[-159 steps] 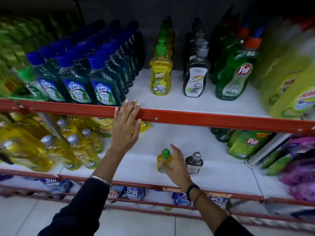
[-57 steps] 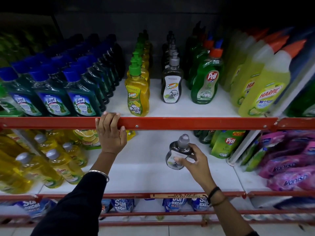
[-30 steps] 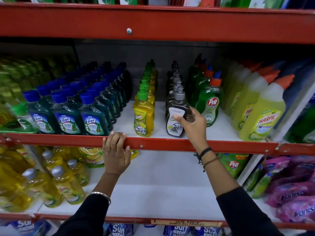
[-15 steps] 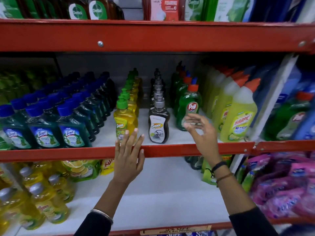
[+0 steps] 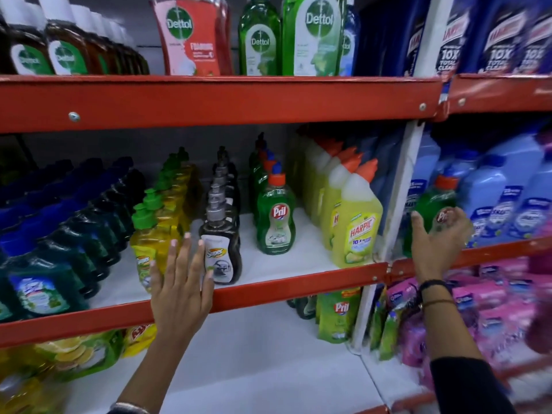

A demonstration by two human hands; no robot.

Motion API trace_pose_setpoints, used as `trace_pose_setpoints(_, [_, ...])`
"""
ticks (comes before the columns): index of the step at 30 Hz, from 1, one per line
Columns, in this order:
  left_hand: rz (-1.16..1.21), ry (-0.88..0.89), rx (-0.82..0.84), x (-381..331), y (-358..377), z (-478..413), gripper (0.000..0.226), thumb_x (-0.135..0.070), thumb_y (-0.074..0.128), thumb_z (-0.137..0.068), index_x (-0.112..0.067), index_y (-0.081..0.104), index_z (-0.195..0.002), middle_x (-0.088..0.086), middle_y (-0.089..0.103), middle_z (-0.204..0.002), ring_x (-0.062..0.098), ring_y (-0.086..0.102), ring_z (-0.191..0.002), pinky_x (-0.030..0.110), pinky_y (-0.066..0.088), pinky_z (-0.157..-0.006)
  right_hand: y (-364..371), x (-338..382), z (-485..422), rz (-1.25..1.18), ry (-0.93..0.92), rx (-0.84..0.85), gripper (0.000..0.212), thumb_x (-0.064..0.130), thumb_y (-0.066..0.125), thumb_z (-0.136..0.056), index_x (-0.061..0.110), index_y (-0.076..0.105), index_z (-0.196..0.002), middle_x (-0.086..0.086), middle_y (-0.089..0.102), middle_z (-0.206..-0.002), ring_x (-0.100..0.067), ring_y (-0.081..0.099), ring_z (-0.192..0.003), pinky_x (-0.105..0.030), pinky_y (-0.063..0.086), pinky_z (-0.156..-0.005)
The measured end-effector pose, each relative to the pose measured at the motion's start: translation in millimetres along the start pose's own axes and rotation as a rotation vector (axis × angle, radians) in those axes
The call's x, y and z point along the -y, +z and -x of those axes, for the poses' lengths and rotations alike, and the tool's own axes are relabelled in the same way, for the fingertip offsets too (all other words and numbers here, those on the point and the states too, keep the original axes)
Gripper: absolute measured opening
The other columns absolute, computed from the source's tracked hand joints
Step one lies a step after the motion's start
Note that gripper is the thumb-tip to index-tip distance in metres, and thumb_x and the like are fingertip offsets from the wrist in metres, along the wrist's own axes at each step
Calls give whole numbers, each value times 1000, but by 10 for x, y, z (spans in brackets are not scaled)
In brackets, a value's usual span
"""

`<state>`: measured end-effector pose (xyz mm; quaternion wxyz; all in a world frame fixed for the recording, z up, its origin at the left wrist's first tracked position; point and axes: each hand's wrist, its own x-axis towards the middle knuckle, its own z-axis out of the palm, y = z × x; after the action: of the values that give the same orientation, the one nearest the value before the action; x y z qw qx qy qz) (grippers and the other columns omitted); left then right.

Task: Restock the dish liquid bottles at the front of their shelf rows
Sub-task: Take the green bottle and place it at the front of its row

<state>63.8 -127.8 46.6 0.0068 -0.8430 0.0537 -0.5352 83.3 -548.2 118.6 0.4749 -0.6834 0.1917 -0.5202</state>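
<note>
My left hand (image 5: 180, 289) is flat and spread, fingers splayed, palm laid over the red shelf edge (image 5: 286, 286) with nothing in it. Just behind its fingertips stand the front yellow Super bottle (image 5: 146, 249) and, a little to the right of them, the front dark Super pump bottle (image 5: 221, 252). My right hand (image 5: 439, 243) is wrapped around a green Pril bottle (image 5: 430, 210) with an orange cap, held upright in front of the pale blue bottles (image 5: 507, 204) in the next bay. Between my hands, the Pril row's front bottle (image 5: 276, 222) stands back from the edge, beside the yellow Harpic bottle (image 5: 357, 228).
</note>
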Motion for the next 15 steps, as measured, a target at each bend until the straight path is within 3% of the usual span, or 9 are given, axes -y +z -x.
trace_pose_setpoints(5, [14, -12, 19, -3, -6, -6, 57, -37, 29, -99, -17, 23, -152, 12, 29, -157, 28, 20, -147, 52, 11, -118, 19, -111, -194, 113, 72, 113, 85, 30, 75, -72, 4, 27, -138, -22, 36, -145, -38, 35, -134, -53, 33, -112])
trace_pose_setpoints(9, [8, -6, 12, -6, -16, -4, 57, -36, 31, -99, -16, 24, -152, 12, 29, -157, 28, 21, -147, 51, 10, -118, -47, -50, -253, 199, 37, 57, 88, 32, 84, -63, 5, 37, -132, -22, 49, -134, -38, 47, -124, -50, 40, -105])
trace_pose_setpoints(15, [-3, 12, -5, 5, -15, -8, 57, -35, 32, -99, -13, 27, -151, 13, 30, -156, 28, 20, -147, 50, 10, -118, -151, 190, -91, 222, -120, -20, 89, 39, 84, -61, 10, 38, -131, -18, 49, -132, -35, 50, -120, -49, 45, -95])
